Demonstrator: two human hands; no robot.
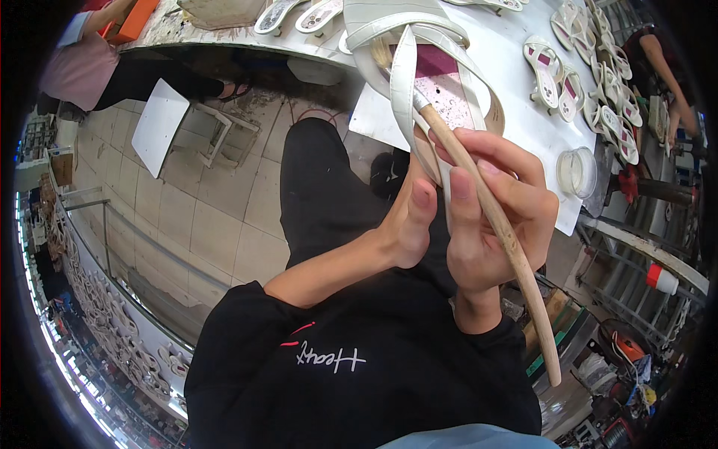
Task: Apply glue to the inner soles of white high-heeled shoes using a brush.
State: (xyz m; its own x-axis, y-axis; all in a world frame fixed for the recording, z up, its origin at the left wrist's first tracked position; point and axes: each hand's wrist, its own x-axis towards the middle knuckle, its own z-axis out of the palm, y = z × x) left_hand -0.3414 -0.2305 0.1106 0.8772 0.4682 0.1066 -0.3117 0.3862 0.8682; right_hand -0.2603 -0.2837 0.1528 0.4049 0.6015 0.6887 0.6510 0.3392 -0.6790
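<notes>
A white strappy sandal (404,78) with a pink and maroon insole is held up before me, over the table edge. My left hand (408,230) is closed around its lower part from beneath; most of those fingers are hidden behind the sandal and my other hand. Between the thumb and fingers of my right hand (532,196) is a brush (510,245) with a long, curved wooden handle. Its pale bristles are among the sandal's straps, near the insole's edge. Whether the bristles touch the sandal I cannot tell.
More white sandals (552,78) stand on the white table (516,93). At its right edge sits a clear round jar (577,173). A stool with a white top (161,127) is on the tiled floor to the left. Co-workers' arms show at far left and far right.
</notes>
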